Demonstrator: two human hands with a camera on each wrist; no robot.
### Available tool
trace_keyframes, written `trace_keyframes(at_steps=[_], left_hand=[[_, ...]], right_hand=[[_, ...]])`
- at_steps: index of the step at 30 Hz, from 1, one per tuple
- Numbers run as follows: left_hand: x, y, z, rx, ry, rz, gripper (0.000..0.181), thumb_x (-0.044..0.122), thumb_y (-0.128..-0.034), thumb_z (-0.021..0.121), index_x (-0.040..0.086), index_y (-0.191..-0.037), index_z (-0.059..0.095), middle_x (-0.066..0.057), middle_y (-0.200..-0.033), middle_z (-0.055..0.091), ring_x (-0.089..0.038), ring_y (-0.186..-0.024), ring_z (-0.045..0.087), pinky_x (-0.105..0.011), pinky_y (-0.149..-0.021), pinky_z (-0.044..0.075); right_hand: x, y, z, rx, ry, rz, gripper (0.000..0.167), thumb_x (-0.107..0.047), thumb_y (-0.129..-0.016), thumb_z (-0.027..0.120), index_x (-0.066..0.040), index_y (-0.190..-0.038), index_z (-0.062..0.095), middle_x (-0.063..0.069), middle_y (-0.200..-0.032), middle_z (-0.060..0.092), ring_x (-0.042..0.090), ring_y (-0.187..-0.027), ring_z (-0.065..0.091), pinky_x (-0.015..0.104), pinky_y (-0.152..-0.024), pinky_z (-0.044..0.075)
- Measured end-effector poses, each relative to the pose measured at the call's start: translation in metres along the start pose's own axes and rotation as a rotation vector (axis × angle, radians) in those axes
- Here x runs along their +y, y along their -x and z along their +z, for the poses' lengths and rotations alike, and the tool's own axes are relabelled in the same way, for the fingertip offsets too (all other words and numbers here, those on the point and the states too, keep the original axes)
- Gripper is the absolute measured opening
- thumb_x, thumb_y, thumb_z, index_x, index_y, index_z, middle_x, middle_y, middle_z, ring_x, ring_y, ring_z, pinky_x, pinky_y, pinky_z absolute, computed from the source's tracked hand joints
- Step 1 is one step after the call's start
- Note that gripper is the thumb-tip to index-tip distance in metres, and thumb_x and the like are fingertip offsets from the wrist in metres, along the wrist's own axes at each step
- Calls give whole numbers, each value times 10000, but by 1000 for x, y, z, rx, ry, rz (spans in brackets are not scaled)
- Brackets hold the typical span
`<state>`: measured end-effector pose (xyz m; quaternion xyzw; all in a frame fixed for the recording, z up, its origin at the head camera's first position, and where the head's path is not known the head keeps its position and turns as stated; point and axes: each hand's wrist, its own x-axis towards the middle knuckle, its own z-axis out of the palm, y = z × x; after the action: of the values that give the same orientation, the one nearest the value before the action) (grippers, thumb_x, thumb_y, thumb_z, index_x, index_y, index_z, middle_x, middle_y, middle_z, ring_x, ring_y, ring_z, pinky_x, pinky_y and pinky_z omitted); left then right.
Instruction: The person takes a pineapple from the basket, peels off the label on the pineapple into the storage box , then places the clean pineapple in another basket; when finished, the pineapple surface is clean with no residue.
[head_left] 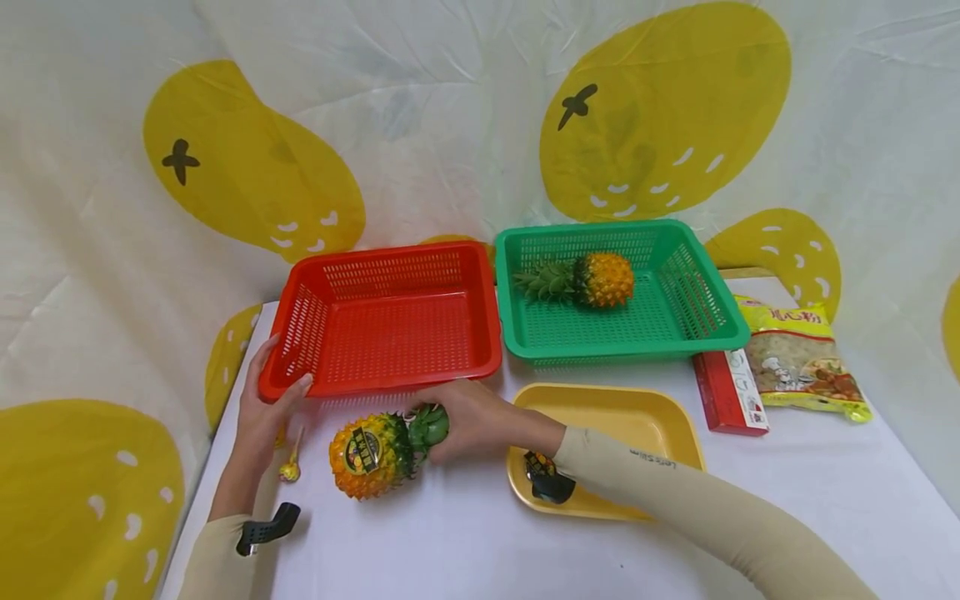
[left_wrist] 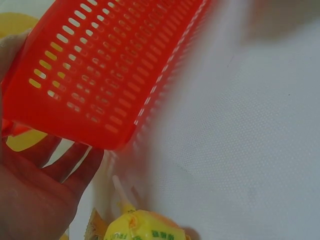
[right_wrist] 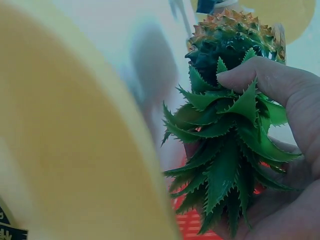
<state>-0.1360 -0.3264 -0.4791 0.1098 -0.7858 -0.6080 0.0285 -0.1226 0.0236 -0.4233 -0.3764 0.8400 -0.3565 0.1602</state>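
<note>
My right hand [head_left: 476, 417] grips a toy-like pineapple [head_left: 360, 458] by its green leaves. Its orange, spiky body has a black label and points left, in front of the red basket [head_left: 405, 383]. The right wrist view shows my thumb across the base of the leaf crown [right_wrist: 220, 155]. At the basket's front left corner, my left hand [head_left: 258, 408] holds the rim, with thumb and fingers around the corner. In the left wrist view, fingers [left_wrist: 87, 167] sit under that red corner. A lollipop in a yellow wrapper [left_wrist: 145, 227] lies below this hand.
A green basket [head_left: 622, 343] at the back right holds another pineapple [head_left: 603, 279]. In front of it is a yellow tray [head_left: 600, 400], partly covered by my right arm, with a black-labelled item [head_left: 537, 463]. Farther right, a food bag [head_left: 802, 362] lies by a red-and-white box [head_left: 727, 400].
</note>
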Motion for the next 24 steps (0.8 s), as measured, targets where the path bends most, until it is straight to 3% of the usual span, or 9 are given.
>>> trace_keyframes(at_steps=[7,19,24], left_hand=[[-2,1,0,3,11,5,910,301,-944,821,504,-1638,269,29,-1692,299,-315,-1516,321,-194,-935,521],[0,1,1,8,-3,20,914,296,-942,820,500,-1639,265,46,-1688,299,-288,-1519,314,-208,-959,516],[1,2,-2,0,-73,2,924,380,-943,813,519,-1643,227,48,-1700,276,-295,-1523,311,-326,-1036,503]], right_hand=[[10,-1,6,-24,-3,-14,574,-185,-768,919,-102,-1299,717,-86,-1099,691,56,-932,596,214,-789,519],[23,-3,12,-67,-5,30,540,-176,-776,908,-119,-1279,721,-91,-1096,685,59,-931,597,211,-784,526],[24,-5,11,-115,-9,47,546,-169,-790,911,-119,-1292,704,-58,-1137,687,70,-968,593,226,-818,524]])
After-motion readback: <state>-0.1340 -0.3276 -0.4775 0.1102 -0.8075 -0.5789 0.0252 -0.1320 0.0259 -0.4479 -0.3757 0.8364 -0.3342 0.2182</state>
